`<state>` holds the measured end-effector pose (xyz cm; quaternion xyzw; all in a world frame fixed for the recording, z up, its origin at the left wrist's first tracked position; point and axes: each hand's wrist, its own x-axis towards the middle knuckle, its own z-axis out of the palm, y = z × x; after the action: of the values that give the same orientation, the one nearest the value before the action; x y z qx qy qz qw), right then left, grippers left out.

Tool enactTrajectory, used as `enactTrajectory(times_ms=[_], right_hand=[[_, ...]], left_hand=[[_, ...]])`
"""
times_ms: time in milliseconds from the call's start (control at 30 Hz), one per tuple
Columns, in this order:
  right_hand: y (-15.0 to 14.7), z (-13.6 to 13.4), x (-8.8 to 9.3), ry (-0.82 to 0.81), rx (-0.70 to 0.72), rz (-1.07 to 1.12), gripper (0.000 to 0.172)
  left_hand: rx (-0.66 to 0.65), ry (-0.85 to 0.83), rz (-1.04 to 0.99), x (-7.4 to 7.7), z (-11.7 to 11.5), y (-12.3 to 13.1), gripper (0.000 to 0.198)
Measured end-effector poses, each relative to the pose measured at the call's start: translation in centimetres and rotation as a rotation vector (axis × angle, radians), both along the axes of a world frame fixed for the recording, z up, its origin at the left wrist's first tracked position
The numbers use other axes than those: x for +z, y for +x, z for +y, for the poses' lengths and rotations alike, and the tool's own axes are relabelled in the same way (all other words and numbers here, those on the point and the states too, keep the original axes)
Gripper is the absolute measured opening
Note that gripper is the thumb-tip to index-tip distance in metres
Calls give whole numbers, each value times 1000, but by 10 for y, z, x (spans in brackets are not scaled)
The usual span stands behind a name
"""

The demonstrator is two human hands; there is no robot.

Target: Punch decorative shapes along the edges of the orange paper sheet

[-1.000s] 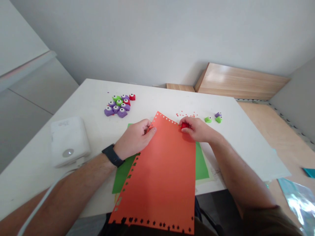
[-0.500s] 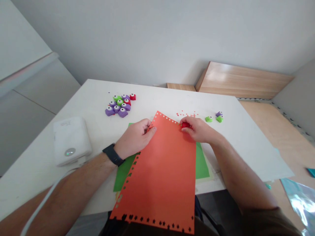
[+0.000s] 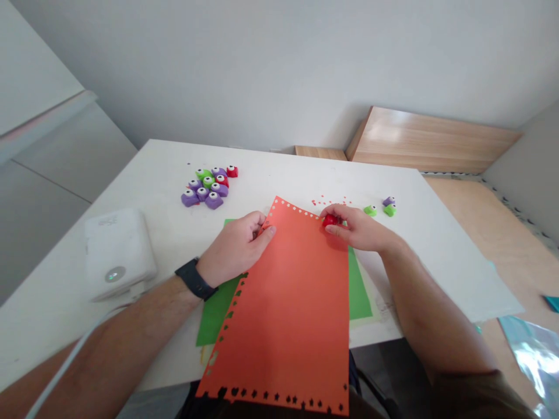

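Observation:
An orange sheet [image 3: 297, 302] with small shapes punched along its left, top and bottom edges slants toward me over green paper [image 3: 360, 291]. My left hand [image 3: 238, 244] pinches its upper left edge, thumb on top. At the upper right corner my right hand [image 3: 356, 227] holds a small red punch [image 3: 331, 220] against the sheet's edge. Small red-orange paper bits [image 3: 325, 200] lie just beyond the sheet. Farther back on the left sits a cluster of purple, green and red punches [image 3: 208, 183].
Two green punches and a purple one [image 3: 389, 201] lie on the right of the white table [image 3: 271, 174]. A white device [image 3: 120, 250] with a cable stands at the left. Wooden furniture [image 3: 432, 139] is behind the table at the right.
The view has shifted slightly. The red punch shows more clearly between my right fingers, which sit a little farther right. My left hand still grips the sheet.

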<state>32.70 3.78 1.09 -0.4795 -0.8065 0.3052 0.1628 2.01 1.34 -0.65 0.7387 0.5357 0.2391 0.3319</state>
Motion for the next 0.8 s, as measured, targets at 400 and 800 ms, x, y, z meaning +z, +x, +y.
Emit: enactTrajectory(times_ms=[400, 800], right_hand=[[10, 5, -10, -200, -89, 224, 34], [4, 3, -6, -330, -182, 342, 35]], left_hand=[[15, -10, -1, 2, 0, 1, 29], [17, 8, 0, 0, 0, 0, 29]])
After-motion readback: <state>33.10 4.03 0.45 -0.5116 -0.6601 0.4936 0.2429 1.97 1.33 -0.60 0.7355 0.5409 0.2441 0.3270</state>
